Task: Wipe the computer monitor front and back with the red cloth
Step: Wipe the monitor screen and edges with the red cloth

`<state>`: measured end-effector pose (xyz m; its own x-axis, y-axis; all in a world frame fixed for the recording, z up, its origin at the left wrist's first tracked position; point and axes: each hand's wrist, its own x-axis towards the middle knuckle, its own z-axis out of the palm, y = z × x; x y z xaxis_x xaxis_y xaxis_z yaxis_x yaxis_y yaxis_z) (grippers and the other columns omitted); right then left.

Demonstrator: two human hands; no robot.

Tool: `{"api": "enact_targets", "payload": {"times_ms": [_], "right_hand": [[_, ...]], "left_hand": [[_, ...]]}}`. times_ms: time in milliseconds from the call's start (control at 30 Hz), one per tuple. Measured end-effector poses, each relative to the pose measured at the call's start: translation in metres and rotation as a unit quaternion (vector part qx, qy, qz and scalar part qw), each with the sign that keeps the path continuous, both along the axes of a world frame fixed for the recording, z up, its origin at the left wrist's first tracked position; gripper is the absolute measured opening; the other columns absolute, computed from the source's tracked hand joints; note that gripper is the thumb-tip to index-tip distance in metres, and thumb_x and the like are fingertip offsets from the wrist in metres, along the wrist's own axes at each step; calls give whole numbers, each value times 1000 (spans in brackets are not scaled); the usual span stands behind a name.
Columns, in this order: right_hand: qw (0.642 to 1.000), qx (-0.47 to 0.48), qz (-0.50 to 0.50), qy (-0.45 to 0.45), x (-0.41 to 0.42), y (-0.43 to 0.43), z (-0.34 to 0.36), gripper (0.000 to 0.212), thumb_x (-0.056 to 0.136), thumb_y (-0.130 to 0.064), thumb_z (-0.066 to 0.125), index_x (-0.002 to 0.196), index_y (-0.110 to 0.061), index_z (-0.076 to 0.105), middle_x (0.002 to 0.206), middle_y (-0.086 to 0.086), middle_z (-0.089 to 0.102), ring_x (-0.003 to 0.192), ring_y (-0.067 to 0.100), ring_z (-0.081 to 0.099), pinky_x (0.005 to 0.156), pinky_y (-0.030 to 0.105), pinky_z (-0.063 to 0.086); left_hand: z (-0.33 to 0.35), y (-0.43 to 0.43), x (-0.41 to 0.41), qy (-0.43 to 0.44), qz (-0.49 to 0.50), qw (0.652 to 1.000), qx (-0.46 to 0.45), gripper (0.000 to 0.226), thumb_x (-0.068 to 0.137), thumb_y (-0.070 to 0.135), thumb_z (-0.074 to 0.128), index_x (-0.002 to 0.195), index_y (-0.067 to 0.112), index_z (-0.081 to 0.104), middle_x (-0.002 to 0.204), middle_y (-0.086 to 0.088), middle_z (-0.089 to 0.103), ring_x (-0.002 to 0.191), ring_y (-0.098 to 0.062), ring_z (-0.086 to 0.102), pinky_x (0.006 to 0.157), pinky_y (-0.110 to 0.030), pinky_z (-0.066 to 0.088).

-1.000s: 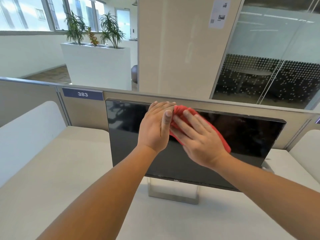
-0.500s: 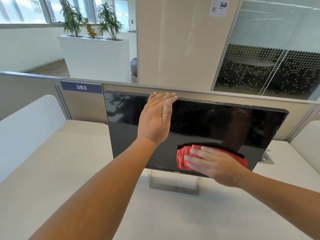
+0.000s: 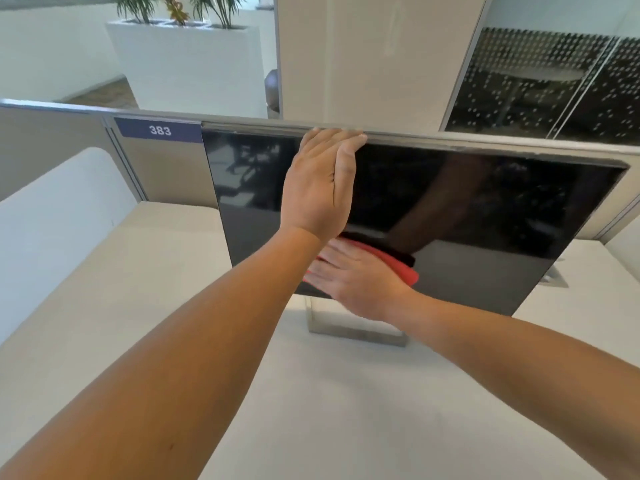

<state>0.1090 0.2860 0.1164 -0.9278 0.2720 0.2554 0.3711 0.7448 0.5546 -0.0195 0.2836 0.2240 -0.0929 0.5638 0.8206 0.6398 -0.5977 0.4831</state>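
1. Head view, nearest: two bare forearms reach over the desk (image 3: 346,410) toward the monitor (image 3: 485,209), the landmark for every place below.
2. Right hand (image 3: 356,282): flat, fingers straight and slightly spread. It presses the red cloth (image 3: 398,265) against the lower middle of the monitor's front, just above its bottom edge and the stand (image 3: 356,332).
3. Left hand (image 3: 318,188): fingers straight and pressed together, laid flat on the upper middle of the screen with the tips at the monitor's top edge. It appears to brace the panel.
4. Judgement on the step: the front wipe is under way. Even palm pressure, overlapping passes out to both side edges and corners, and a firm brace at the top should stop the panel tilting or the stand sliding.
5. Behind the monitor: a partition (image 3: 166,174) with a label reading 383 (image 3: 160,130) at its upper left, and a planter (image 3: 187,64) farther off.
6. Hidden or unclear:
   - The monitor's back is unseen.
   - Most of the cloth is covered by the right hand and left wrist.
   - Whether the left fingertips hook over the top edge cannot be told.
   - Smears are lost among the reflections.
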Motion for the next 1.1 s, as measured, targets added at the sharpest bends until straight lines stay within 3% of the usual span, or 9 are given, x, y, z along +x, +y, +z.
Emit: {"api": "enact_targets", "payload": {"times_ms": [167, 267, 333, 467, 567, 667, 833, 967, 1100], "right_hand": [[998, 14, -16, -51, -27, -9, -36, 54, 102, -15, 40, 154, -7, 25, 160, 9, 31, 150, 31, 21, 122, 44, 18], [995, 48, -20, -91, 14, -7, -42, 54, 103, -11, 16, 156, -7, 14, 164, 9, 19, 153, 30, 11, 122, 44, 17], [990, 57, -23, -126, 57, -8, -49, 57, 101, -10, 12, 157, -6, 9, 166, 8, 14, 153, 30, 6, 123, 44, 16], [986, 56, -55, -150, 156, -21, -59, 67, 96, -9, 37, 157, -4, 11, 166, 4, 10, 153, 27, 8, 125, 43, 8], [984, 1, -101, -150, 207, -34, -41, 72, 88, -8, 61, 153, -7, 31, 163, 5, 26, 150, 29, 24, 122, 42, 7], [984, -20, -130, -122, 223, -39, -21, 72, 81, -10, 71, 147, -10, 42, 154, 9, 43, 142, 35, 38, 120, 45, 8], [988, 33, -142, 58, 190, -18, 33, 46, 107, -12, 24, 150, -15, 40, 155, 9, 41, 145, 37, 33, 118, 51, 28], [973, 78, -119, 182, 136, -5, 67, 46, 104, -13, 46, 150, -19, 43, 160, 7, 31, 150, 34, 22, 121, 50, 24], [992, 30, -81, 95, 122, -7, 38, 64, 98, -17, 58, 155, -21, 30, 164, 5, 23, 152, 31, 15, 123, 48, 15]], "left_hand": [[-5, 0, -5, 7, -5, 1000, 17, 37, 105, 11, 36, 114, 10, 72, 118, -4, 71, 119, -18, 59, 111, -44, 37], [-3, 0, -3, -2, -4, 1000, 7, 41, 105, 15, 33, 114, 10, 72, 118, -3, 71, 119, -17, 59, 112, -44, 37], [-2, 1, -2, -8, -5, 1000, 9, 42, 104, 16, 32, 113, 10, 73, 118, -3, 71, 119, -18, 60, 112, -45, 36], [-4, -2, -2, -2, -2, 1000, 21, 42, 104, 16, 32, 113, 9, 73, 117, -3, 71, 119, -18, 60, 112, -45, 36], [-1, -1, 0, 0, 2, 1000, 14, 41, 105, 16, 33, 113, 9, 73, 118, -2, 71, 119, -18, 59, 112, -45, 36], [4, -3, 3, 14, 14, 1000, 0, 45, 105, 21, 29, 116, 10, 72, 120, -3, 70, 121, -18, 59, 115, -41, 34], [15, -4, 26, 140, 52, 988, 34, 50, 105, 29, 26, 123, 8, 68, 127, -7, 67, 127, -22, 56, 118, -32, 28], [21, 2, 60, 197, 46, 979, 12, 51, 105, 30, 24, 131, 8, 62, 137, -8, 61, 136, -21, 48, 119, -36, 26], [11, 2, 63, 187, 62, 980, 3, 52, 105, 29, 22, 132, 10, 62, 136, -5, 62, 134, -19, 49, 119, -34, 26]]}}
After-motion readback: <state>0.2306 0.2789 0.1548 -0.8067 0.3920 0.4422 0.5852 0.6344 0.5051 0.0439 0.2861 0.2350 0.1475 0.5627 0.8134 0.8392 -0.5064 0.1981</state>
